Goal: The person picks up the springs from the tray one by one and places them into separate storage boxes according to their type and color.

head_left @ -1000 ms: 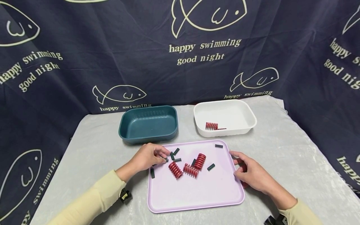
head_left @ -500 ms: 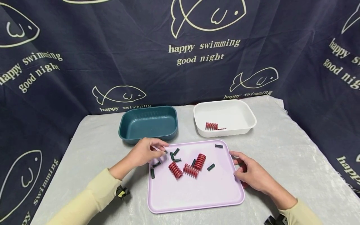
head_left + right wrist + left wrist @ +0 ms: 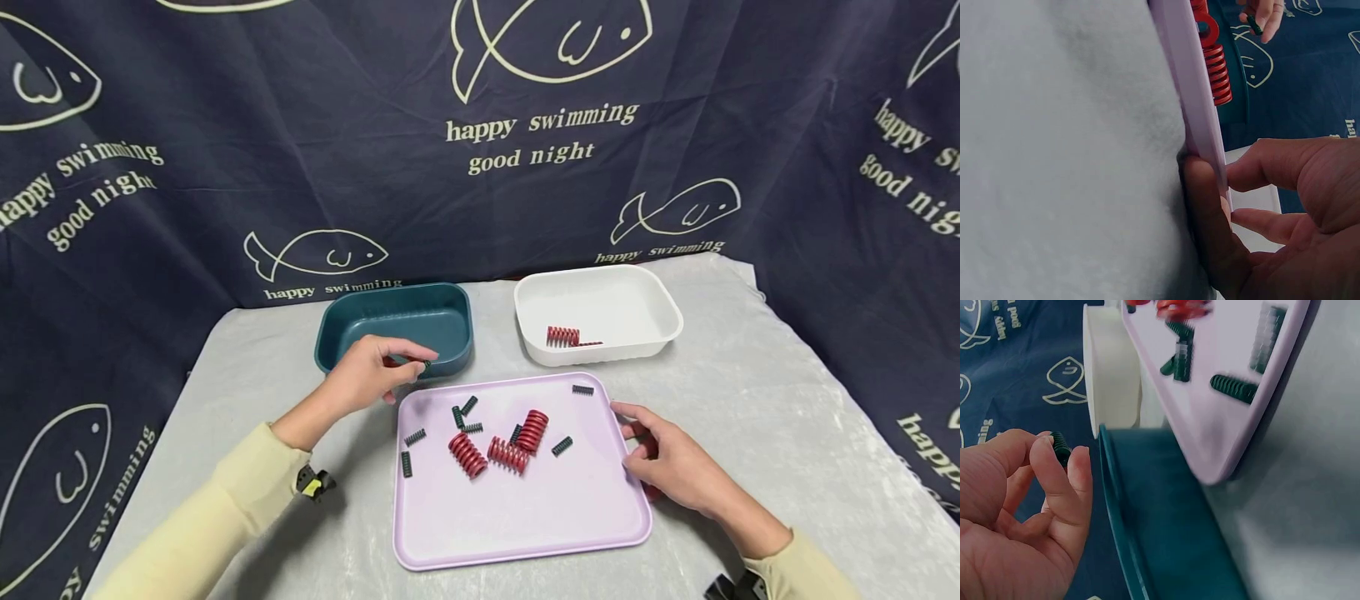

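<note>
A small dark green spring (image 3: 1060, 449) is pinched between the thumb and fingers of my left hand (image 3: 369, 371), which hovers at the front rim of the teal bin (image 3: 450, 367). My right hand (image 3: 667, 458) grips the right edge of the lilac tray (image 3: 525, 517); in the right wrist view its thumb and fingers (image 3: 1250, 172) lie on both sides of the rim. On the tray lie several small dark green springs, among them one near the right (image 3: 562, 446), and thick red springs, one at the left (image 3: 468, 455) and another at the right (image 3: 533, 431).
A white bin (image 3: 600, 308) stands at the back right, with red springs (image 3: 562, 337) in it. Grey cloth (image 3: 247, 400) covers the table. A dark blue curtain (image 3: 375, 125) with fish prints hangs behind and at the sides.
My left hand has lifted a small dark green spring off the tray's left part and carried it back to the teal bin's front rim. The right hand stays on the tray edge.
</note>
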### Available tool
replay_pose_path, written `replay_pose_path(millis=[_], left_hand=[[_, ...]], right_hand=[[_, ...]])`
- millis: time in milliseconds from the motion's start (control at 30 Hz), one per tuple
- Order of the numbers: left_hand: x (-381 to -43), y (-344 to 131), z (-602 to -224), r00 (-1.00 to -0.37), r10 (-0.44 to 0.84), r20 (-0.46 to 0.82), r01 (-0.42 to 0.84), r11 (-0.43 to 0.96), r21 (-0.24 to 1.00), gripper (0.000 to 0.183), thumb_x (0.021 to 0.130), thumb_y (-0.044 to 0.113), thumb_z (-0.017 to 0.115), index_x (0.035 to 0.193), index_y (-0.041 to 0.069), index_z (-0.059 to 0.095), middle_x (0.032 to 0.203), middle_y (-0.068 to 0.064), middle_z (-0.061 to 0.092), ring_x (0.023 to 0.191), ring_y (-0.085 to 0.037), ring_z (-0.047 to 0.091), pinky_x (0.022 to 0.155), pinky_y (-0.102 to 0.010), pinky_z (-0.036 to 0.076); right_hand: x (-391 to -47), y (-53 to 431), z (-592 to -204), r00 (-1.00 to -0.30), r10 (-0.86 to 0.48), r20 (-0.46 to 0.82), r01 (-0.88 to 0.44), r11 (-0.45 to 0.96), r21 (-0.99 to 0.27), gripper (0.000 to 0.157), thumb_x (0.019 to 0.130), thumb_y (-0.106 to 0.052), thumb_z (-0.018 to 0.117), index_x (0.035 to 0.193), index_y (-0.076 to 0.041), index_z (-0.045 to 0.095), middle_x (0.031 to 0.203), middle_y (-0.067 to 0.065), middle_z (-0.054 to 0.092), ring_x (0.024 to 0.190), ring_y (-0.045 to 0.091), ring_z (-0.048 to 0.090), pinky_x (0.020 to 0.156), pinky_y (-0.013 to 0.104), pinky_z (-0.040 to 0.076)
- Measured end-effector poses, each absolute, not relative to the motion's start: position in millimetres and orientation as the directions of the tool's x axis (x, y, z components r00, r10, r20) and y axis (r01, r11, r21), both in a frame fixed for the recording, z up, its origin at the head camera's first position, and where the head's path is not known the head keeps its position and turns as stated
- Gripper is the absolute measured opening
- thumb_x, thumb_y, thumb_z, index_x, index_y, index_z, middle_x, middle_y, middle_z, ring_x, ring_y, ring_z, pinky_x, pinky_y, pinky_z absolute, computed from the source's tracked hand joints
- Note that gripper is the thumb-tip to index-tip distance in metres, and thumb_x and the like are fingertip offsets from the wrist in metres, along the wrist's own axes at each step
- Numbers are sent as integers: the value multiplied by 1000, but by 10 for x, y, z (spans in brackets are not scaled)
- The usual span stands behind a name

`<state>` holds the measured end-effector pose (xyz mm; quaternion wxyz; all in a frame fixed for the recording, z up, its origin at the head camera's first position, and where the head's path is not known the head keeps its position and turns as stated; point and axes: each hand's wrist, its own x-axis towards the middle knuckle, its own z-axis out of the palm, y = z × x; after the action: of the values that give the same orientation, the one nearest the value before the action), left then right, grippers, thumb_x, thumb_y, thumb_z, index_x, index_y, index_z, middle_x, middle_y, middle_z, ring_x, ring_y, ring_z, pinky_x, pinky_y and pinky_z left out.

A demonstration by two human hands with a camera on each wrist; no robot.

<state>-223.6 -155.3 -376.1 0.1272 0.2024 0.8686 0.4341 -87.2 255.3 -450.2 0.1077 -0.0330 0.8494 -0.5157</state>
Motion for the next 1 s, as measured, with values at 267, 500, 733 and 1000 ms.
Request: replay_pose_path(millis=[267,500,733,1000], left_hand=[[-2497,-1639,-3634,-893,448,-44,252,577,777,23,100,13,69,120,18,79,111,-9,74,78,-35,67,58,-41,61],[-2690,-1705,-3597,-896,436,-85,241,637,732,25,100,11,67,121,17,78,120,-8,73,94,-36,70,59,-38,61],[-2897,-1755,-3651,-883,452,-128,248,679,691,25,100,9,65,122,12,78,119,-13,73,91,-28,68,60,-34,62],[-3069,-1805,-3729,-858,440,-265,182,744,643,27,103,10,63,127,7,74,114,-17,70,98,-32,66,65,-33,62]], right_hand=[[-879,2550,-4494,-974,-168,-153,58,468,-882,74,83,13,64,152,1,42,120,20,58,79,20,60,45,37,56],[-882,2545,-4502,-974,-165,-157,61,477,-877,74,82,12,64,152,1,42,121,19,58,79,20,60,45,37,55],[-876,2547,-4500,-975,-162,-155,62,470,-880,74,82,13,63,152,0,42,121,20,58,80,19,60,45,37,56],[-880,2531,-4486,-975,-159,-154,59,485,-873,74,82,13,63,152,-1,43,119,19,58,78,19,59,45,37,56]])
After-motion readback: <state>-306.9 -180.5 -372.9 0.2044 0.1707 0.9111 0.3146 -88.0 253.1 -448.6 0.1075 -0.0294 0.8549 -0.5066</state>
